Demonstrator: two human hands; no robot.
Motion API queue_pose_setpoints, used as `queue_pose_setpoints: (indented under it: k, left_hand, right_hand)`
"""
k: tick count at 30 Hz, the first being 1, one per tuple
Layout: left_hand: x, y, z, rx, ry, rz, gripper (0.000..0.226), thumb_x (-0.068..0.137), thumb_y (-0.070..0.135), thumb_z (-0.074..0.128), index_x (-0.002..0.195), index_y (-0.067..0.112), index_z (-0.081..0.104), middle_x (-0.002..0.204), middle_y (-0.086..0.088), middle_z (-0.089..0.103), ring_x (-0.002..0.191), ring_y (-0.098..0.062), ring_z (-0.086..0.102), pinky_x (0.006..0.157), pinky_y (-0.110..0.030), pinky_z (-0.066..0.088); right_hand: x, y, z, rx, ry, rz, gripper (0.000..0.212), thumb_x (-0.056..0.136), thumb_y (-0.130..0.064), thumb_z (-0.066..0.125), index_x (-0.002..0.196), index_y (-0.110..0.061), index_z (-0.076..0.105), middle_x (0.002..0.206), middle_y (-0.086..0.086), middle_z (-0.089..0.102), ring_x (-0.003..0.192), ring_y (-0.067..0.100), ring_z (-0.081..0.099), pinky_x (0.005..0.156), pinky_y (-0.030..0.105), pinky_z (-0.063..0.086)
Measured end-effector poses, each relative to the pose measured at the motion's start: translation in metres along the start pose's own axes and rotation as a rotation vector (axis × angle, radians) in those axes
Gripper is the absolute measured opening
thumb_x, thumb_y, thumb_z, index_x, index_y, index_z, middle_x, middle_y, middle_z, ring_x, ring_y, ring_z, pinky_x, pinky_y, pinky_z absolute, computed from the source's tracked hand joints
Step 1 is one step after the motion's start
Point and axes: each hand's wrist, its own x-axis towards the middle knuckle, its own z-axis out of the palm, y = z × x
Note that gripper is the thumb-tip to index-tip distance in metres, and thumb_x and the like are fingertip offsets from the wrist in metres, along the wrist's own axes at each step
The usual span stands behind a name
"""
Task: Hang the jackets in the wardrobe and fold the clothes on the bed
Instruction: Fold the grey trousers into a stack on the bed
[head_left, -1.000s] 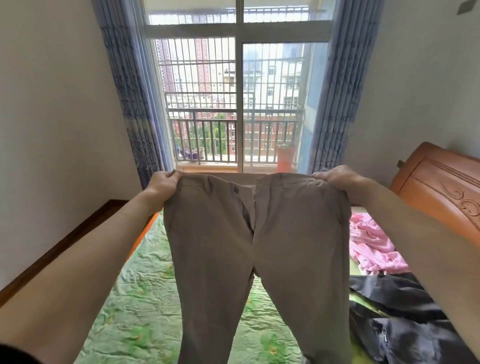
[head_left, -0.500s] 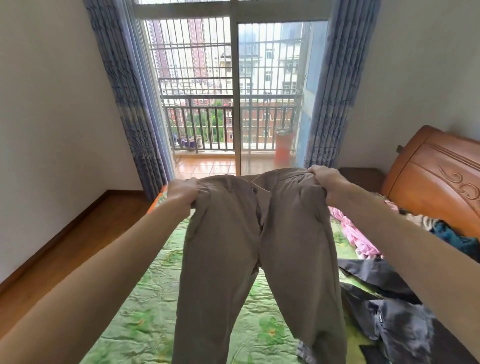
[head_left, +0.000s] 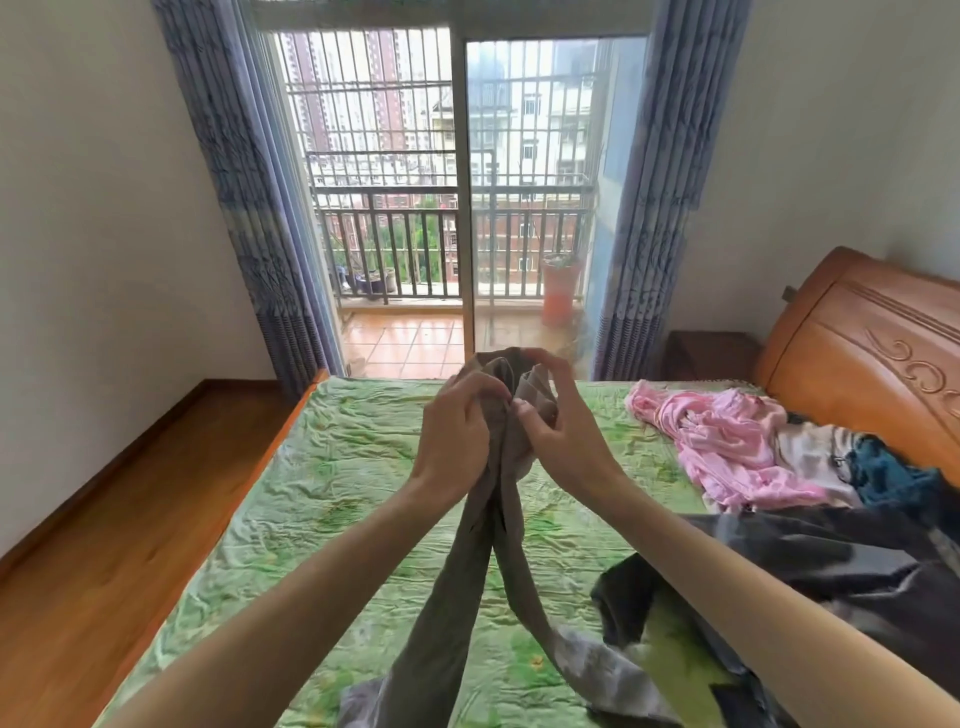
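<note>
Holding the trousers (head_left: 506, 499) up over the bed (head_left: 332, 483), waistband bunched between both hands: left hand (head_left: 457, 436) curled tight round one side, right hand (head_left: 558, 436) pinching the other with thumb and fingers. Legs trail down onto the sheet beside dark clothes (head_left: 831, 561).

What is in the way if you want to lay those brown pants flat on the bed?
Nothing visible blocks the green bedspread straight below the brown pants, which the left hand and right hand hold up together. A dark jacket and pink garment lie off to the right.
</note>
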Motion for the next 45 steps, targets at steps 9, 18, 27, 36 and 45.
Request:
queue_pose_setpoints:
  k: [9,18,27,36,45]
  left_hand:
    - [-0.011,-0.015,-0.013,0.144,-0.206,0.150,0.044,0.079,0.019,0.085,0.115,0.033,0.064,0.116,0.010,0.061,0.105,-0.001,0.063,0.086,-0.021,0.056]
    - [-0.029,-0.017,-0.026,0.134,-0.311,0.243,0.019,0.096,-0.003,0.065,0.099,0.016,0.062,0.102,0.005,0.051,0.099,-0.010,0.054,0.081,-0.015,0.045]
    - [-0.027,-0.009,-0.032,0.156,-0.390,0.337,0.015,0.099,0.001,0.064,0.104,0.016,0.064,0.097,0.010,0.046,0.090,-0.009,0.051,0.077,-0.017,0.041]
    - [-0.026,-0.012,-0.034,0.130,-0.394,0.308,0.016,0.100,0.004,0.065,0.103,0.020,0.065,0.095,0.008,0.049,0.083,-0.015,0.050,0.072,-0.028,0.044]
    - [-0.016,-0.011,-0.038,0.106,-0.188,0.324,0.013,0.101,0.004,0.064,0.105,0.017,0.064,0.101,0.002,0.054,0.092,-0.009,0.056,0.077,-0.015,0.044]
  right_hand:
    - [-0.011,0.000,-0.010,0.050,-0.207,0.094,0.053,0.110,-0.054,0.030,0.123,-0.021,0.069,0.105,0.001,0.077,0.106,0.015,0.073,0.094,0.037,0.058]
    - [0.023,-0.009,-0.064,-0.382,-0.231,-0.117,0.016,0.099,-0.033,0.068,0.099,-0.026,0.082,0.092,-0.002,0.066,0.091,0.012,0.057,0.079,0.028,0.048]
    - [0.041,-0.024,-0.083,-1.195,-0.670,0.023,0.058,0.103,-0.064,0.039,0.069,-0.027,0.067,0.076,-0.007,0.058,0.072,0.011,0.050,0.076,0.031,0.039]
    - [0.044,-0.009,-0.120,-1.276,-0.609,-0.135,0.084,0.090,-0.086,0.012,0.117,-0.038,0.075,0.134,-0.013,0.049,0.117,0.011,0.040,0.106,0.038,0.031]
    - [0.024,0.000,-0.113,-0.290,-0.493,0.097,0.072,0.076,-0.025,0.093,0.129,-0.034,0.043,0.111,0.006,0.070,0.101,0.022,0.073,0.086,0.038,0.063]
